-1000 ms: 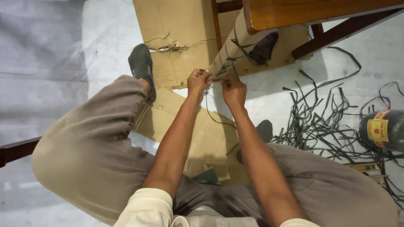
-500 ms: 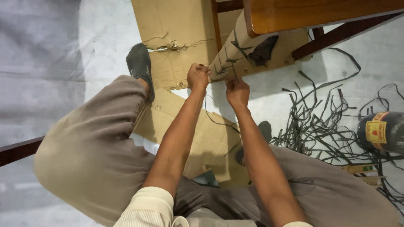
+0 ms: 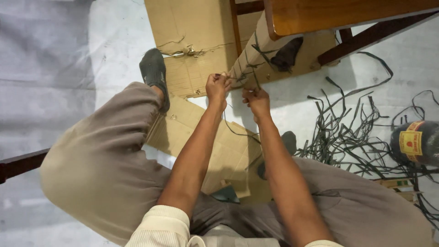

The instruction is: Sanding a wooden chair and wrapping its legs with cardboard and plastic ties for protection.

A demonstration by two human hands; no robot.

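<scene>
A cardboard-wrapped furniture leg [image 3: 250, 55] slants down from a wooden table top [image 3: 338, 13], bound with thin dark green strap. My left hand [image 3: 216, 87] pinches the strap [image 3: 228, 121] at the lower end of the wrapped leg. My right hand [image 3: 257, 101] is closed on the same strap just to the right, touching the cardboard edge. A loose tail of strap hangs down between my forearms toward the flattened cardboard [image 3: 219, 142] on the floor.
A tangle of cut green straps [image 3: 352, 132] lies on the white floor at the right beside a dark roll with a yellow label [image 3: 415, 142]. Flat cardboard sheets [image 3: 187, 36] lie under the table. My socked foot [image 3: 153, 71] rests at upper left. A dark wooden rail [image 3: 18, 163] crosses the left edge.
Both hands stayed at the lower end of the wrapped leg, shifting slightly; the right hand dropped a little and the strap between the hands is drawn taut.
</scene>
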